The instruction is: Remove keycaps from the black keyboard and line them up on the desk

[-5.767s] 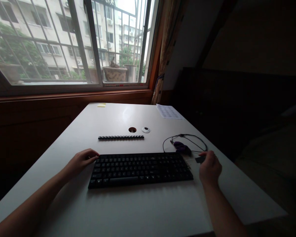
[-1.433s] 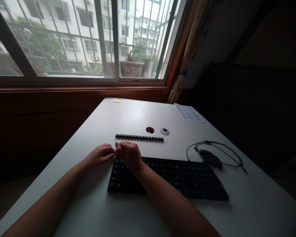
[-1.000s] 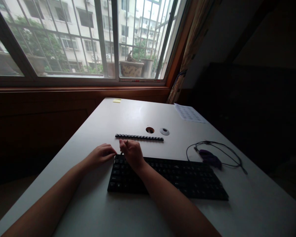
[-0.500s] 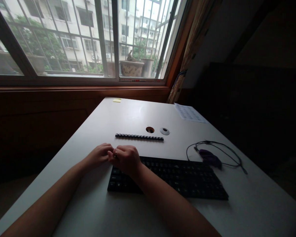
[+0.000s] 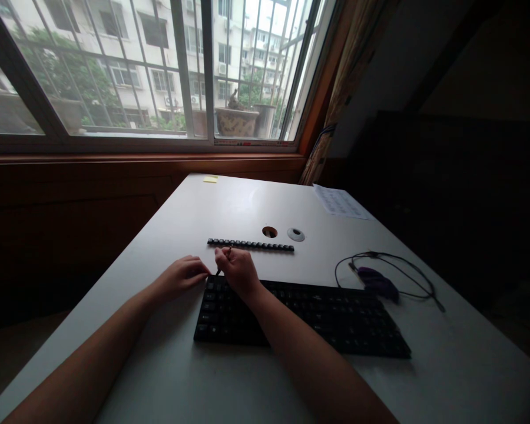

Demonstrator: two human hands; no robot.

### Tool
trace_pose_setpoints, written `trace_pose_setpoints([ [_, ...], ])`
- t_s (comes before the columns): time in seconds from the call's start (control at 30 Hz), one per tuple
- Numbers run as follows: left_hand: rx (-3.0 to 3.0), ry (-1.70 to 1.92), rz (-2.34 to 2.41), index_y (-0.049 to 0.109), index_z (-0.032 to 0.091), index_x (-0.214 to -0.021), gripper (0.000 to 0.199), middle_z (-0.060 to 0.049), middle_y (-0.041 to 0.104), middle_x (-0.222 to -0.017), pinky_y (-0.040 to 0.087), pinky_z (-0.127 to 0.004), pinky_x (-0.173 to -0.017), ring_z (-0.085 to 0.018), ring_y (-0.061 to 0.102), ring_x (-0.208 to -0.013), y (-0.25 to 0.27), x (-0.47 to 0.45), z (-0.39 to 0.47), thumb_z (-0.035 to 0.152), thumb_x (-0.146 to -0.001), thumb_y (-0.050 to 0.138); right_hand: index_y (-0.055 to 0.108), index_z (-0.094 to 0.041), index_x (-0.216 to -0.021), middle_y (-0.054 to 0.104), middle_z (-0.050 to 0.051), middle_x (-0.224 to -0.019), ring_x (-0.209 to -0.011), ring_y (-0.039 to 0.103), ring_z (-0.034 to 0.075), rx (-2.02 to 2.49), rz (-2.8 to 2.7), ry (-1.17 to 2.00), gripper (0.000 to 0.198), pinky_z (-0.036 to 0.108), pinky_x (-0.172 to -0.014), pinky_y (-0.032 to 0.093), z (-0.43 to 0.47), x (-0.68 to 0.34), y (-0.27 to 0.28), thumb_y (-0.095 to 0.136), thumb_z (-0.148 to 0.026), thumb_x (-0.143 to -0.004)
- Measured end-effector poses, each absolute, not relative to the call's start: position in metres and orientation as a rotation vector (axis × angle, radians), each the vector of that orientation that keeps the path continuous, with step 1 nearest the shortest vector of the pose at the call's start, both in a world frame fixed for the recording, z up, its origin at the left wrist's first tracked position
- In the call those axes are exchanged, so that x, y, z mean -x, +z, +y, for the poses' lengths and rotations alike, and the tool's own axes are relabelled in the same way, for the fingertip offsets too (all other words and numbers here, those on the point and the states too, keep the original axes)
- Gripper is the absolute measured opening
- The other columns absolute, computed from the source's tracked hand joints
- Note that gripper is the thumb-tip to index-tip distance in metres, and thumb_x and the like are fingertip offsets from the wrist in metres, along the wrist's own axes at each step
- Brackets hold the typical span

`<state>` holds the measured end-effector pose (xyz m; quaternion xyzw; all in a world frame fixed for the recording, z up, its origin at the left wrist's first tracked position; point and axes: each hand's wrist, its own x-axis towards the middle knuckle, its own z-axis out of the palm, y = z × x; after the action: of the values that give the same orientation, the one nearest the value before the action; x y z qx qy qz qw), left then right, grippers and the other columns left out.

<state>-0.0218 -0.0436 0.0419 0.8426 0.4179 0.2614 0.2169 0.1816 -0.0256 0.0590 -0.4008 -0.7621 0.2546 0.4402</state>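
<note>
Keyboard point(image 5: 335, 312): black, flat, rectangular, rows of dark keys with faint pale legends. I can pick out single keys best at its left end; the right end sinks into shadow, and legends there are too dim for me to read.

Orientation: long axis runs left to right through the lower centre of the frame, dipping slightly toward the right. Front edge faces the bottom of the frame, back edge the window point(image 5: 136, 70) at upper left. It lies flat on the white table point(image 5: 203, 388).

Position against hands: left hand point(image 5: 185, 275) sits just off the keyboard's upper-left corner, fingers bent, fingertips at that corner; I cannot tell whether they grip it. Right hand point(image 5: 238, 268) is above the back edge near the same corner, closed around a thin dark tool point(image 5: 218, 271). The tool's exposed end slants down and left toward the corner; contact I cannot confirm. The right forearm crosses over the keyboard from lower right, hiding part of its left half.

Nearby: a row of black keys point(image 5: 250, 245) lies beyond the right hand, roughly parallel to the keyboard. Purple mouse point(image 5: 378, 284) rests just past the keyboard's back edge at right, its dark cable point(image 5: 419, 274) looped around it.
</note>
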Motion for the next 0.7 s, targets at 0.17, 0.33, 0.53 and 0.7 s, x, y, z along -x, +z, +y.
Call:
trace_pose_setpoints([
  [0.17, -2.317, 0.735, 1.15, 0.071, 0.019, -0.092, 0.018, -0.005, 0.068, -0.088, 0.049, -0.029, -0.077, -0.019, 0.061, -0.085, 0.0433, 0.021, -0.0445, 0.028, -0.091, 0.056, 0.059, -0.019, -0.056, 0.059, -0.002, -0.053, -0.051, 0.055, 0.011, 1.037, -1.802, 0.737, 0.046, 0.021, -0.056, 0.039, -0.0234, -0.1812, 0.0549, 0.045, -0.041, -0.095],
  [0.33, -2.307, 0.737, 1.149, 0.071, 0.018, -0.091, 0.019, -0.006, 0.068, -0.088, 0.049, -0.028, -0.076, -0.019, 0.061, -0.084, 0.0444, 0.021, -0.0448, 0.029, -0.092, 0.055, 0.061, -0.019, -0.057, 0.06, -0.002, -0.051, -0.051, 0.057, 0.011, 1.054, -1.747, 0.803, 0.047, 0.02, -0.054, 0.039, -0.0244, -0.1821, 0.0591, 0.046, -0.042, -0.095],
  [0.53, -2.262, 0.755, 1.15, 0.07, 0.018, -0.096, 0.017, -0.005, 0.065, -0.089, 0.05, -0.027, -0.072, -0.016, 0.061, -0.079, 0.0418, 0.0211, -0.0449, 0.026, -0.091, 0.055, 0.059, -0.019, -0.056, 0.061, -0.001, -0.054, -0.052, 0.059, 0.011, 1.008, -1.746, 0.748, 0.047, 0.021, -0.054, 0.04, -0.0287, -0.1815, 0.0638, 0.046, -0.042, -0.095],
  [0.7, -2.197, 0.852, 1.062, 0.066, 0.017, -0.099, 0.016, -0.007, 0.064, -0.095, 0.051, -0.027, -0.072, -0.015, 0.061, -0.08, 0.0469, 0.0173, -0.0508, 0.025, -0.092, 0.055, 0.06, -0.019, -0.057, 0.062, 0.0, -0.053, -0.052, 0.06, 0.012, 1.007, -1.718, 0.758, 0.048, 0.021, -0.053, 0.041, -0.0301, -0.1817, 0.0648, 0.046, -0.043, -0.095],
])
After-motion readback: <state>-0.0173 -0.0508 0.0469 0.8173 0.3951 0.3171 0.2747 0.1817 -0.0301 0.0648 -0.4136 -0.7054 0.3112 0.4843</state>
